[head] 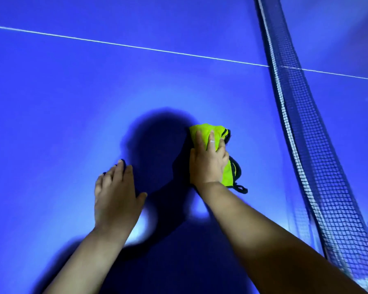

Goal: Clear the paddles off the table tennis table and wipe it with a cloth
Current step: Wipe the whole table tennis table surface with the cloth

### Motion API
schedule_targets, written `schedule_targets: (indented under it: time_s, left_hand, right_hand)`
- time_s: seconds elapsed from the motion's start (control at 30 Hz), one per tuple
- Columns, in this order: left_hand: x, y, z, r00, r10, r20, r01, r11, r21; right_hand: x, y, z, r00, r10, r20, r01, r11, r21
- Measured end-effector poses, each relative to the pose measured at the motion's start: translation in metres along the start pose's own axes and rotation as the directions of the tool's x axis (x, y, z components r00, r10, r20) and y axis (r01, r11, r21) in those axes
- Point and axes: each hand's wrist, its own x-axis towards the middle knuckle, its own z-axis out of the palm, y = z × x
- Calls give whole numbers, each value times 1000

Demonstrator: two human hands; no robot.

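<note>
Blue table tennis table [62, 92] spreads wide left of the net [306, 145], a white line [136, 47] crossing farther off. Near the net, the right hand [207, 160] presses the bunched yellow-green cloth [204, 132] down with straight fingers. Beside it the left hand [115, 194] rests flat on the surface, fingers straight.

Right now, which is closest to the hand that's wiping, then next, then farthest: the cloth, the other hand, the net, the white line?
1. Cloth, right under the right hand.
2. Left hand, beside it, and net on the other side: too close to call.
3. White line, far ahead.
</note>
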Motion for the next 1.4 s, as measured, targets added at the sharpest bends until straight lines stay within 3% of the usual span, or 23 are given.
schedule_targets:
  time_s: [0.3,0.5,0.63,0.87,1.4]
  left_hand:
    - [-36,-101,-12,997,-77,22,78,996,-48]
    - [-59,-120,-10,989,-148,16,149,986,-77]
    - [-73,-114,-2,984,-177,12,178,982,-62]
    - [-88,-47,1,983,-182,15,182,978,-99]
    - [-65,207,40,993,93,69,-84,988,-127]
  right_hand:
    - [-40,-139,22,968,-242,68,242,970,5]
    - [-77,-187,37,878,-465,115,464,885,35]
    - [-101,-181,38,778,-609,155,610,791,48]
    - [-116,-114,24,691,-710,138,706,703,83]
    - [-6,197,-40,922,-385,35,384,923,27]
